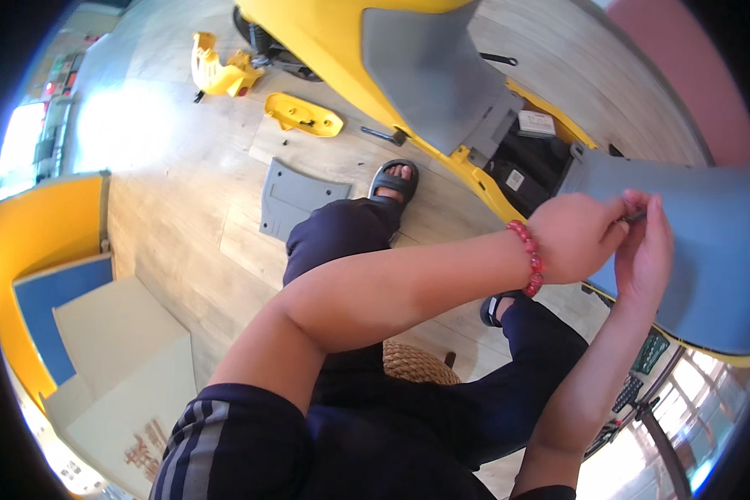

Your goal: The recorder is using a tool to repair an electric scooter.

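Occupying the upper and right part of the view, a yellow scooter point(325, 33) with grey panels stands on the wooden floor point(183, 183). Its grey side panel point(708, 250) sits at right, directly behind both hands. A loose grey panel point(292, 198) lies flat on the floor near a sandalled foot point(394, 181). The left hand point(577, 236), wearing a red bead bracelet point(529, 257), and the right hand point(648, 250) meet at the side panel, fingers pinched together on a thin dark tool point(635, 217).
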`<control>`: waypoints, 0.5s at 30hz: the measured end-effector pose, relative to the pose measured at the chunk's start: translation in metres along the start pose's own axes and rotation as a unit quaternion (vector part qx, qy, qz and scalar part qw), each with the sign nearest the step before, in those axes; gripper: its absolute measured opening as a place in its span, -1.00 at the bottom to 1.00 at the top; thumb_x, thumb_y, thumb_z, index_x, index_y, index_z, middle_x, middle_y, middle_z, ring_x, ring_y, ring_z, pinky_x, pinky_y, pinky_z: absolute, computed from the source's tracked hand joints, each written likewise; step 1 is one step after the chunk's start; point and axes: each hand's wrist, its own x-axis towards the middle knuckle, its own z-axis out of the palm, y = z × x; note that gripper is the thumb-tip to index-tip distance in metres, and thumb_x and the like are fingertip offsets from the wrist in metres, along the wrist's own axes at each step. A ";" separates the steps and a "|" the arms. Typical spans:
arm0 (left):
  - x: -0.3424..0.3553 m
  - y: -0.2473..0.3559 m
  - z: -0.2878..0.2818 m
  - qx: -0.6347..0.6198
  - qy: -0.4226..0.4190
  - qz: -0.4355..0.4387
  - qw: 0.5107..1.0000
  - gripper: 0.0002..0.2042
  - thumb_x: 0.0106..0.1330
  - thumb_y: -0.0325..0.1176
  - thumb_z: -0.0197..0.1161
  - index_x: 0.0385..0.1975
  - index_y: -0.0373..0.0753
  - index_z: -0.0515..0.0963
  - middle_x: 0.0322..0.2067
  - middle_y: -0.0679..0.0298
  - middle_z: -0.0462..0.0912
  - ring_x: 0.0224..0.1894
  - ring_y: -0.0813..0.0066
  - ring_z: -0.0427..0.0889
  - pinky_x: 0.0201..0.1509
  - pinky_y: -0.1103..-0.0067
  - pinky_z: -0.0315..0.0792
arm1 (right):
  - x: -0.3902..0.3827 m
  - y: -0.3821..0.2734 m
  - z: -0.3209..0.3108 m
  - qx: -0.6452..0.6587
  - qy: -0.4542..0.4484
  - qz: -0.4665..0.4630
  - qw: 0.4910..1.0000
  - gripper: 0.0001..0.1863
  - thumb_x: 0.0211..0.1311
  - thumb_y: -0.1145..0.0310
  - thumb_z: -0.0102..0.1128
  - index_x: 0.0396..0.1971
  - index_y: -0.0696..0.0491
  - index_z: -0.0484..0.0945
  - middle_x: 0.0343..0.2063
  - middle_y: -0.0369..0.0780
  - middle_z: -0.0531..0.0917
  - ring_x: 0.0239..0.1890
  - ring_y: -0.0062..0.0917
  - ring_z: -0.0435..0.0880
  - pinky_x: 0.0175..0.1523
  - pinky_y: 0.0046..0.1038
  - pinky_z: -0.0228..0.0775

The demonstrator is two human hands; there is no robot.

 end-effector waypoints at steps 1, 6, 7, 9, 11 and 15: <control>0.001 0.000 0.001 -0.010 0.001 -0.002 1.000 -0.78 0.25 -0.30 0.04 -0.24 -0.29 0.49 -0.53 -0.03 0.56 -0.41 -0.06 0.55 -0.33 0.17 0.41 | 0.000 0.001 0.000 0.005 -0.004 0.008 1.000 -0.63 0.36 0.15 -0.05 -0.28 0.18 0.56 -0.34 -0.21 0.62 -0.30 -0.56 0.55 -0.16 -0.54 0.37; 0.000 0.000 -0.009 0.027 -0.031 -0.060 0.997 -0.81 0.29 -0.33 0.07 -0.25 -0.33 0.50 -0.55 0.00 0.56 -0.49 0.11 0.59 -0.43 0.37 0.41 | -0.005 -0.005 0.028 -0.157 0.022 0.004 0.987 -0.54 0.36 0.05 -0.11 -0.33 0.16 0.60 -0.39 -0.24 0.64 -0.35 -0.62 0.55 -0.23 -0.55 0.39; -0.001 -0.003 -0.007 0.024 -0.026 -0.059 0.998 -0.80 0.29 -0.31 0.04 -0.27 -0.32 0.48 -0.55 -0.04 0.56 -0.45 0.00 0.57 -0.39 0.27 0.41 | -0.003 0.000 0.028 -0.154 0.010 -0.015 0.988 -0.54 0.36 0.06 -0.11 -0.34 0.15 0.61 -0.41 -0.26 0.63 -0.38 -0.64 0.53 -0.24 -0.57 0.38; 0.000 -0.002 -0.007 0.016 -0.024 -0.063 0.998 -0.79 0.30 -0.29 0.02 -0.29 -0.32 0.45 -0.55 -0.08 0.55 -0.42 -0.11 0.55 -0.36 0.17 0.41 | -0.003 0.003 0.028 -0.136 -0.006 -0.023 0.990 -0.54 0.37 0.07 -0.12 -0.36 0.14 0.62 -0.48 -0.30 0.62 -0.44 -0.68 0.50 -0.28 -0.61 0.36; -0.002 -0.001 -0.008 0.022 -0.023 -0.077 0.997 -0.81 0.31 -0.30 0.03 -0.26 -0.30 0.45 -0.56 -0.07 0.55 -0.43 -0.12 0.54 -0.39 0.18 0.39 | -0.005 0.006 0.031 -0.120 -0.007 -0.013 0.993 -0.56 0.37 0.10 -0.12 -0.38 0.15 0.62 -0.54 -0.33 0.59 -0.50 -0.70 0.46 -0.33 -0.62 0.33; -0.002 0.004 -0.005 0.064 -0.038 -0.086 0.994 -0.81 0.33 -0.33 0.00 -0.20 -0.30 0.43 -0.53 -0.08 0.55 -0.41 -0.12 0.53 -0.40 0.20 0.37 | -0.005 0.015 0.037 -0.125 0.028 -0.044 0.991 -0.57 0.38 0.15 -0.14 -0.42 0.17 0.60 -0.62 -0.35 0.55 -0.54 -0.72 0.42 -0.38 -0.61 0.29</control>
